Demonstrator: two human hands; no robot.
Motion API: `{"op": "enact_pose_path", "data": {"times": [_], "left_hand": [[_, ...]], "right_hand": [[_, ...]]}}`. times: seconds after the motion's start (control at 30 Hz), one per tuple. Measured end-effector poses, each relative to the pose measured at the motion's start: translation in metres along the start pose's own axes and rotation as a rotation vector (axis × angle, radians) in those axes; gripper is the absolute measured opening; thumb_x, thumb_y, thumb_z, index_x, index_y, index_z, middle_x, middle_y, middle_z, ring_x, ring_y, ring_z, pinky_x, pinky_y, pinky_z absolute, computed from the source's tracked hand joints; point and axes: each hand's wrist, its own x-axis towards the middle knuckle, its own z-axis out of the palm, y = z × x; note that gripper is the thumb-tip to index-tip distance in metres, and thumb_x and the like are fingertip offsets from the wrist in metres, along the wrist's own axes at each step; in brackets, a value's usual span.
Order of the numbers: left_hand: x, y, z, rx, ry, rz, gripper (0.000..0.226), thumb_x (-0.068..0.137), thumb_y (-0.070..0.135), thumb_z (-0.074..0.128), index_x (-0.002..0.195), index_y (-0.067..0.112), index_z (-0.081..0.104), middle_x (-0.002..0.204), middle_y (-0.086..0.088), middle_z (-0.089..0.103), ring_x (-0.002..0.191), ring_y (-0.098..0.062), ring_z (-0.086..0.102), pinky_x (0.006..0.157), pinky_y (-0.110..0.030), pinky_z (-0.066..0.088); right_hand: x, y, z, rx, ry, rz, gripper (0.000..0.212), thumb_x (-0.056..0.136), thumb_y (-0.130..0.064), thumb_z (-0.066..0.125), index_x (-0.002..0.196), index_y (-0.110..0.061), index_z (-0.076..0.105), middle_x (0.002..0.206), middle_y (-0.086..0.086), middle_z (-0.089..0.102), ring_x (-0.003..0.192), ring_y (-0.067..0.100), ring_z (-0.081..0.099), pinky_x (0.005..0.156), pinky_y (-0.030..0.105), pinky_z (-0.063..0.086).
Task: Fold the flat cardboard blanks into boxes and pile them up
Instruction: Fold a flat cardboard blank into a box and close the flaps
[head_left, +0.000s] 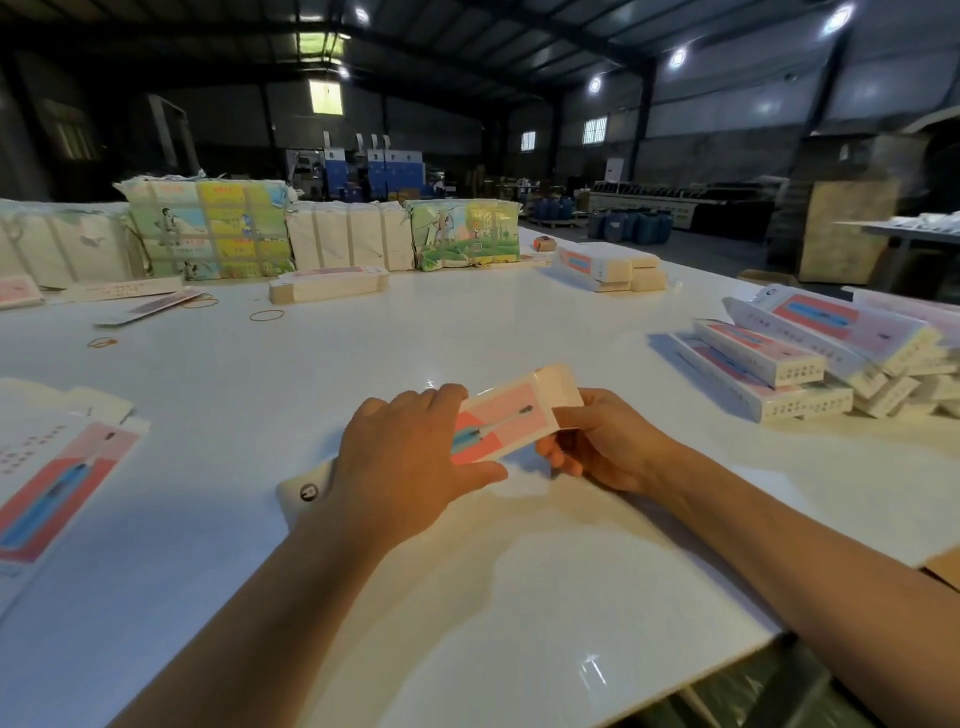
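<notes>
I see both forearms reaching in over the near edge of the white worktop (363, 338). The left hand (410, 462) lies across a pink-and-white box blank (511, 415), fingers over its top and thumb along its near side, grip closed on it. The right hand (608, 441) pinches the blank's right end flap, fingers curled beneath. I think the blank is lifted off the surface, though the angle is poor. Flat blanks (57, 467) lie at the left edge. Folded boxes (810, 358) are heaped at the right edge. Rubber bands (267, 315) lie farther back, with strapped bundles (208, 228) along the far edge.
</notes>
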Motion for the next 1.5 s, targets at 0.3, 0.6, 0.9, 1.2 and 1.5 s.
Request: {"op": "enact_pose_path", "data": {"times": [0.3, 0.6, 0.9, 1.2, 1.5], "left_hand": [[0.003, -0.003, 0.005, 0.074, -0.006, -0.156, 0.078, 0.059, 0.084, 0.017, 0.106, 0.027, 0.041, 0.104, 0.008, 0.057, 0.088, -0.014, 0.056, 0.067, -0.027, 0.041], [0.005, 0.007, 0.012, 0.136, 0.028, -0.188, 0.078, 0.065, 0.085, 0.020, 0.106, 0.024, 0.045, 0.100, 0.005, 0.059, 0.086, -0.015, 0.057, 0.064, -0.026, 0.035], [0.003, 0.011, 0.013, 0.153, 0.025, -0.143, 0.070, 0.072, 0.083, 0.029, 0.107, 0.025, 0.043, 0.104, 0.006, 0.058, 0.090, -0.016, 0.055, 0.066, -0.028, 0.031], [0.002, 0.012, 0.015, 0.129, 0.024, -0.151, 0.069, 0.072, 0.084, 0.030, 0.105, 0.025, 0.044, 0.103, 0.006, 0.058, 0.087, -0.016, 0.055, 0.065, -0.028, 0.032], [0.003, 0.014, 0.013, 0.015, 0.057, -0.195, 0.077, 0.062, 0.087, 0.018, 0.104, 0.027, 0.044, 0.100, 0.007, 0.060, 0.083, -0.016, 0.057, 0.064, -0.027, 0.036]], "right_hand": [[-0.004, -0.004, 0.000, -0.031, 0.470, -0.302, 0.012, 0.095, -0.016, 0.053, 0.089, -0.009, 0.062, 0.060, 0.006, 0.062, 0.046, 0.013, 0.051, 0.041, 0.023, 0.042], [-0.012, 0.005, 0.025, -0.443, 0.343, -0.562, 0.029, 0.090, -0.004, 0.060, 0.077, -0.029, 0.068, 0.077, 0.002, 0.063, 0.053, 0.004, 0.057, 0.051, 0.013, 0.044], [-0.010, 0.007, 0.024, -0.520, 0.296, -0.370, 0.055, 0.097, -0.017, 0.050, 0.147, -0.024, 0.027, 0.091, 0.002, 0.061, 0.072, 0.009, 0.056, 0.069, 0.023, 0.050], [-0.016, 0.005, 0.025, -0.510, 0.293, -0.556, 0.033, 0.093, -0.002, 0.052, 0.090, -0.034, 0.061, 0.093, -0.001, 0.066, 0.081, 0.012, 0.061, 0.074, 0.024, 0.049], [-0.012, 0.003, 0.022, -0.617, 0.351, -0.588, 0.027, 0.097, -0.015, 0.050, 0.102, -0.040, 0.060, 0.103, -0.006, 0.052, 0.095, 0.007, 0.050, 0.083, 0.019, 0.042]]}}
